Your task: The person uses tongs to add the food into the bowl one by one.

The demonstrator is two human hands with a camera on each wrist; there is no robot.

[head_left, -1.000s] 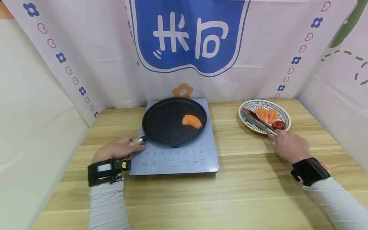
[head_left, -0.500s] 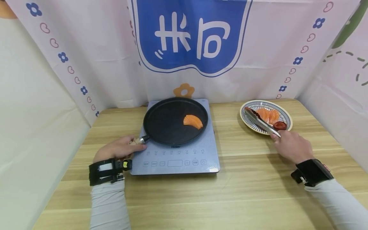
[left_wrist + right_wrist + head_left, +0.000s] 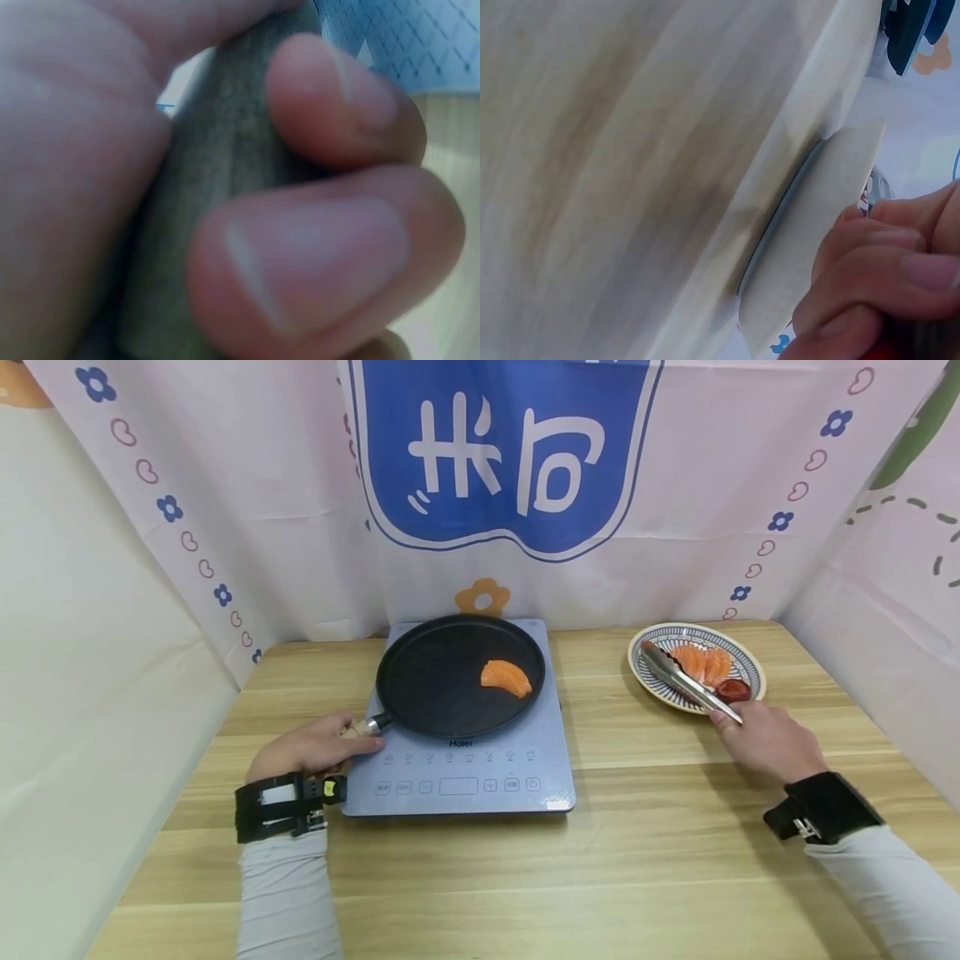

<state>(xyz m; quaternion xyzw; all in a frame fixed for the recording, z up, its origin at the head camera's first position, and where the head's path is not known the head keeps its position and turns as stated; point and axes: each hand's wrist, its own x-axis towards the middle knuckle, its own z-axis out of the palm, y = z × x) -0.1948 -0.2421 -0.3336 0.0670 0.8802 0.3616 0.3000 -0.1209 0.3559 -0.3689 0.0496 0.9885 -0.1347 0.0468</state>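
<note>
In the head view, my left hand [image 3: 311, 747] grips the wooden handle [image 3: 217, 150] of a flat black frying pan [image 3: 427, 685]. Its fingers curl round the handle in the left wrist view. One orange salmon slice [image 3: 506, 678] lies towards the right of the pan. My right hand [image 3: 772, 739] holds metal tongs [image 3: 697, 695] near their rear end, slanting over a patterned plate [image 3: 752, 668]. On it lie salmon slices [image 3: 717, 666] and a dark red slice [image 3: 733, 691]. Something reddish shows at the tongs' tips; whether they pinch it I cannot tell.
Beneath the pan is a pale blue induction cooker [image 3: 457, 802] with a touch panel along its front. Both it and the plate stand on a wooden table [image 3: 600, 877]. A white printed cloth [image 3: 300, 552] hangs directly behind them.
Over the plate, the tongs have rolled, so one broad side now faces up and hides more of the red piece under them. My left hand keeps its grip; the view has drifted slightly.
</note>
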